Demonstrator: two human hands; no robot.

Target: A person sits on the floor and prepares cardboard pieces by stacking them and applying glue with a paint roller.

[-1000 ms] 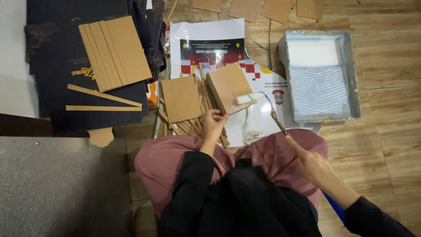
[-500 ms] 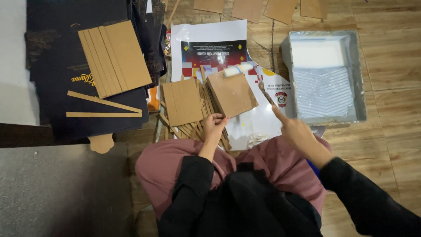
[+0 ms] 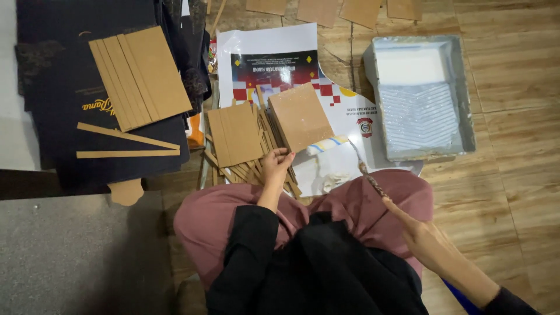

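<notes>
The left hand (image 3: 276, 166) pins the near edge of the brown cardboard panel (image 3: 299, 116) on the floor; the right hand (image 3: 429, 242) grips a small roller (image 3: 326, 145), which should stay flat for even strokes.

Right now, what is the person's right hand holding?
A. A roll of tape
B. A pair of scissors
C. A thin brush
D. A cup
C: the right hand grips the handle of a thin brush that points up toward the brown cardboard square, while the left hand rests at that square's lower edge.
</notes>
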